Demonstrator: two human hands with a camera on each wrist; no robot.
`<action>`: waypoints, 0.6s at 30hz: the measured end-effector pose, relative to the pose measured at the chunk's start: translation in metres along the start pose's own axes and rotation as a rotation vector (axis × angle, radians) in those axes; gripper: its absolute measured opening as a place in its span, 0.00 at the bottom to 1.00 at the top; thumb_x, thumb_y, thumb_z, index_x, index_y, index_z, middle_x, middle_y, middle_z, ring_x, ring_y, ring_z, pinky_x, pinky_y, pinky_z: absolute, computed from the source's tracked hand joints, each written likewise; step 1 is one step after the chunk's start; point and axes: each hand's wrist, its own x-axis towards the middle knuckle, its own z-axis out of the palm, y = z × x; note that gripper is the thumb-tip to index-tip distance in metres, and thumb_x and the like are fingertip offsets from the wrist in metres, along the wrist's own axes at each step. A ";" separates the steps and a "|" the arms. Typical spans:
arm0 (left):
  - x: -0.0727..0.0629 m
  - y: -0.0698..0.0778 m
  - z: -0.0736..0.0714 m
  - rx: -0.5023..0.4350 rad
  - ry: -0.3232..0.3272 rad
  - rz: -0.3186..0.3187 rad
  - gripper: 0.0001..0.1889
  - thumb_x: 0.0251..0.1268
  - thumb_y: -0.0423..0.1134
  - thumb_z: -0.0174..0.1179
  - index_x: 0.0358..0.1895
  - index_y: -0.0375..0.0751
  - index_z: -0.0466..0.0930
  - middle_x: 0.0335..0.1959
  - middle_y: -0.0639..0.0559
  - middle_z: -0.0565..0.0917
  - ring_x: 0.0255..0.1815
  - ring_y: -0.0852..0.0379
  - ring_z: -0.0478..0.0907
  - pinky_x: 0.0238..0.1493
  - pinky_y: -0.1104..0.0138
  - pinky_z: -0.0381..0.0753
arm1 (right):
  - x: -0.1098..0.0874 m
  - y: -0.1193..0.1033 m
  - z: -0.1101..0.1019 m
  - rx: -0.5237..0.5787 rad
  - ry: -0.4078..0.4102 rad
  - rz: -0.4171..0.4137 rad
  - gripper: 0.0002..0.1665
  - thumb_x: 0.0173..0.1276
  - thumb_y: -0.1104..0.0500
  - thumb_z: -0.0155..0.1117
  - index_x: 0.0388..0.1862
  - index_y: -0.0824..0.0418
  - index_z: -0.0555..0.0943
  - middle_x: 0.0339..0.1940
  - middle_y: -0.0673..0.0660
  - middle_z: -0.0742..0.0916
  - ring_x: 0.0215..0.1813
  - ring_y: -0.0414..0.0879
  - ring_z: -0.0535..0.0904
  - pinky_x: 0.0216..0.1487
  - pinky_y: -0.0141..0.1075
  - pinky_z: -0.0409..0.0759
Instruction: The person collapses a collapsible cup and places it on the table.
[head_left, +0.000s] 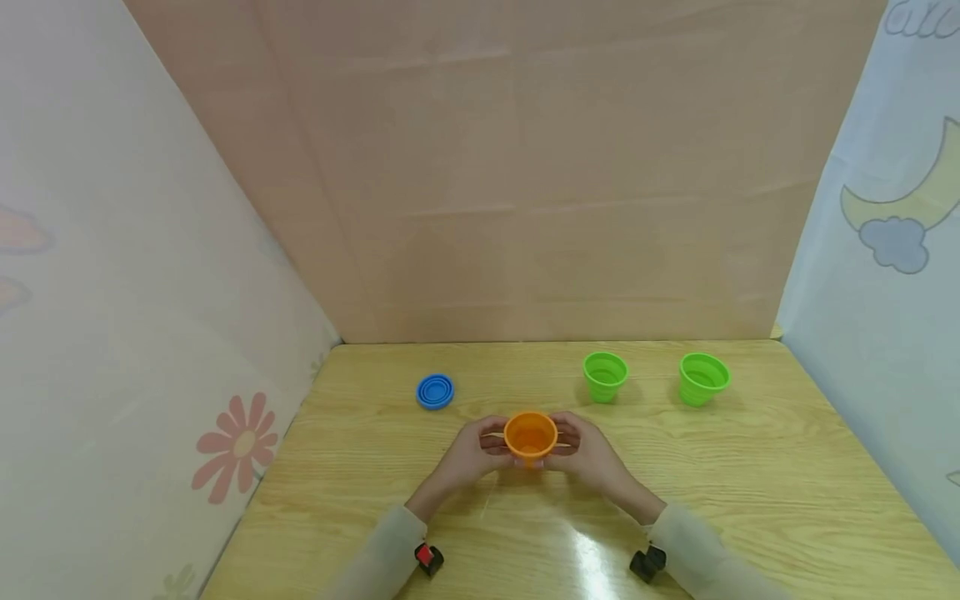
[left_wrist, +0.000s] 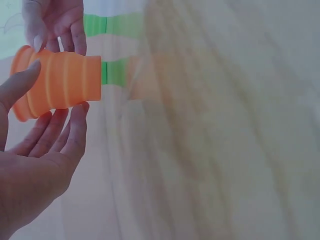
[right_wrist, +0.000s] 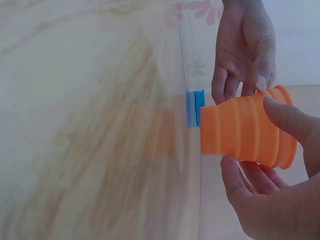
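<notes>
Orange cup (head_left: pixel 530 435) held upright, just above the worktop (head_left: pixel 787 483).
The left hand (head_left: pixel 468 456) and right hand (head_left: pixel 592 454) pinch its opposite sides; the step appears to be steadying it, and any next move calls for even pressure.

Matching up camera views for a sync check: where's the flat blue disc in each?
Head: the blue disc is a little left of centre, in the lower half, near the far edge of the table.
Left wrist: not in the picture.
Right wrist: right of centre, just above mid-height, edge-on by the narrow end of the orange cup.
Shared landmark: the orange cup, in all three views.
</notes>
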 end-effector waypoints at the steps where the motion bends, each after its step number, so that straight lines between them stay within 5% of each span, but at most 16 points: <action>1: 0.000 0.001 0.000 0.002 0.000 0.000 0.26 0.67 0.32 0.72 0.67 0.44 0.79 0.66 0.44 0.82 0.63 0.44 0.85 0.62 0.60 0.88 | -0.001 0.000 0.000 -0.002 0.002 -0.002 0.38 0.64 0.60 0.80 0.69 0.69 0.75 0.64 0.71 0.85 0.64 0.65 0.85 0.65 0.52 0.86; 10: -0.004 0.007 0.000 -0.010 -0.008 0.019 0.25 0.67 0.34 0.73 0.66 0.44 0.80 0.65 0.42 0.82 0.63 0.43 0.85 0.62 0.60 0.89 | -0.002 -0.002 0.003 0.067 0.012 0.002 0.38 0.62 0.61 0.81 0.69 0.66 0.76 0.65 0.70 0.85 0.65 0.64 0.84 0.62 0.38 0.88; 18: -0.012 0.018 -0.002 -0.020 0.021 0.000 0.26 0.64 0.36 0.75 0.65 0.45 0.81 0.64 0.43 0.83 0.61 0.46 0.86 0.60 0.61 0.89 | -0.002 -0.004 0.002 0.095 -0.012 0.001 0.40 0.61 0.60 0.82 0.70 0.67 0.75 0.66 0.71 0.84 0.66 0.64 0.83 0.61 0.36 0.88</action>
